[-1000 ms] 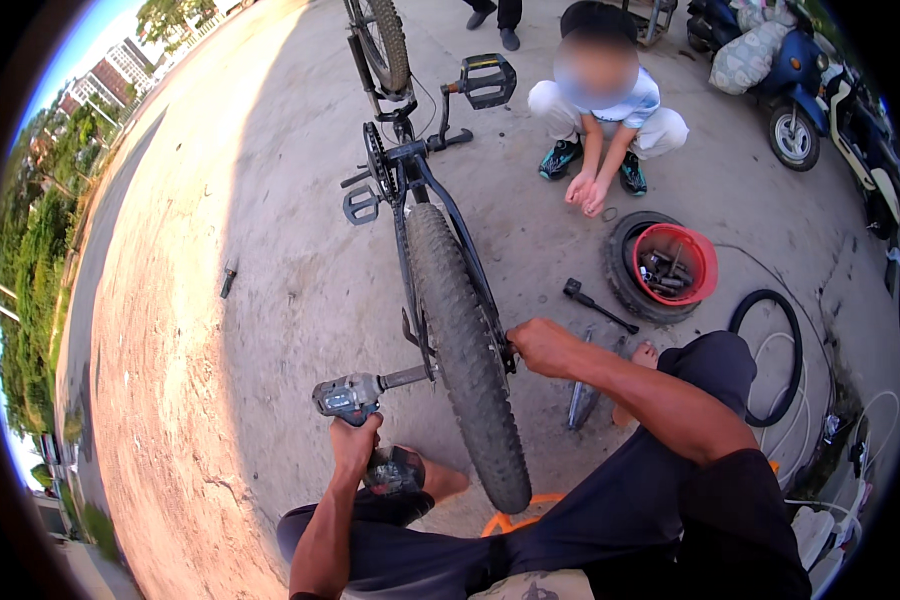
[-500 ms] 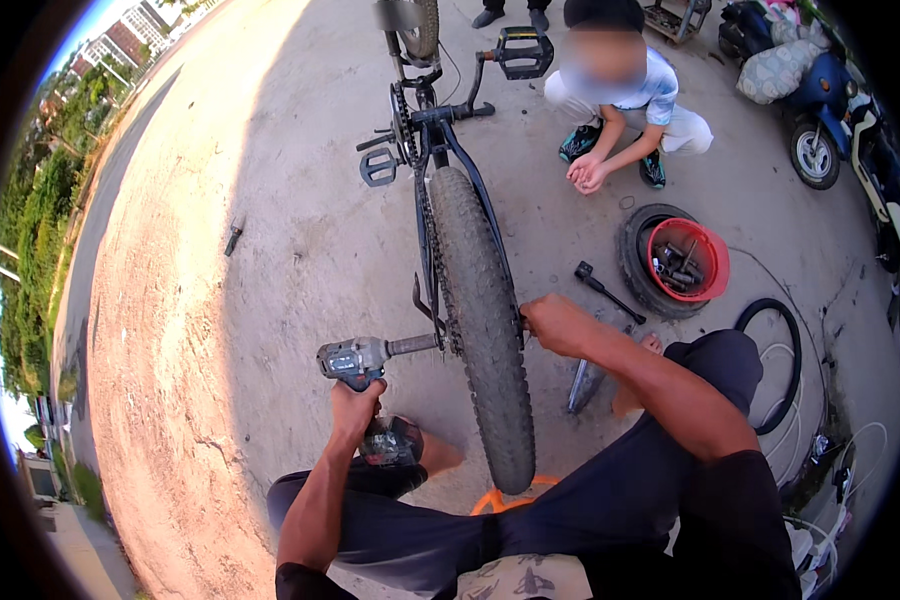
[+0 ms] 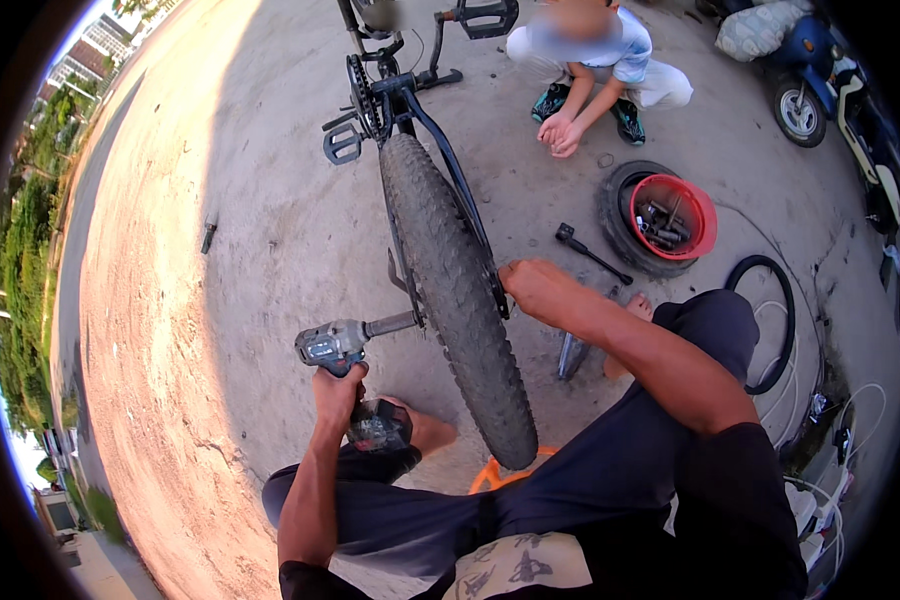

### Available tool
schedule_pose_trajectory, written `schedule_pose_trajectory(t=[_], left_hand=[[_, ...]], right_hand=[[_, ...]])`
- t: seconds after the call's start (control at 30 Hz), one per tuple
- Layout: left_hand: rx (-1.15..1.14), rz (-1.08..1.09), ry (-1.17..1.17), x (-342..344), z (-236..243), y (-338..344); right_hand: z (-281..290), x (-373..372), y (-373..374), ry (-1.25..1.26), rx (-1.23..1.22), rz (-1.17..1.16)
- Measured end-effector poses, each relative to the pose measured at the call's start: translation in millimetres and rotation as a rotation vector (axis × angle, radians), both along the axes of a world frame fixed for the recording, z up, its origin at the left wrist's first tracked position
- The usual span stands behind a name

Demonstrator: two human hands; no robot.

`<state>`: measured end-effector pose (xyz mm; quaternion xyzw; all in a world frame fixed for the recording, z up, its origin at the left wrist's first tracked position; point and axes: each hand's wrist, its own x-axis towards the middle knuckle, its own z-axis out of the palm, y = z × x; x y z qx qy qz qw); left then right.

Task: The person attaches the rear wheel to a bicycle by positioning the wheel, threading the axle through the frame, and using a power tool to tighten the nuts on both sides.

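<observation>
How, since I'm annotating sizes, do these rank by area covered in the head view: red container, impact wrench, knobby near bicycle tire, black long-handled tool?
1. Knobby near bicycle tire
2. Impact wrench and red container: too close to rank; the left hand partly hides the impact wrench
3. Black long-handled tool

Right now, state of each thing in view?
Wheel: mounted in bicycle frame
Impact wrench: held at wheel's left side; running unclear
Left hand: closed on wrench
Right hand: curled beside wheel; grip hidden
Red basin: holding metal parts
Loose tire: lying flat
Black tube: looped
Blue scooter: upright
</observation>
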<state>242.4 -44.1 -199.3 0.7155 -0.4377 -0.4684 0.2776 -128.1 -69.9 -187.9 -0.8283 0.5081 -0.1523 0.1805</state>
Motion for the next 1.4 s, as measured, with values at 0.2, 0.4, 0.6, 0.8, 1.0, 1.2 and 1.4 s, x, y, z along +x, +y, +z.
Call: schedule_pose_trajectory(t=[0.2,0.4,0.6,0.8,1.0,1.2,1.4], left_hand=[[0.020,0.004,0.026,-1.1,7.7,-2.8],[-0.013,0.015,-0.014,-0.6,3.7,-1.1],[-0.051,-0.012,-0.068,2.7,5.4,2.2],[-0.018,-0.021,-0.050,-0.9,3.9,-1.2],[-0.011,0.003,-0.061,8.3,6.0,2.3],[-0.013,-0.004,-0.010,-1.6,4.2,1.8],[-0.027,-0.026,-0.037,2.5,-0.6,1.9]], right_hand=[[-2.0,-0.4,-8.6,0.045,0.024,0.053],[-8.8,-5.2,-6.2,-0.076,0.154,0.021],[-16.6,-6.0,-8.1,-0.027,-0.053,0.103],[-33.0,-16.6,-11.4,-0.016,-0.055,0.125],[-9.0,-0.2,-11.0,-0.091,-0.007,0.051],[-40.1,-12.2,-12.0,0.009,0.043,0.108],[-26.2,-2.7,-11.6,-0.039,0.123,0.026]])
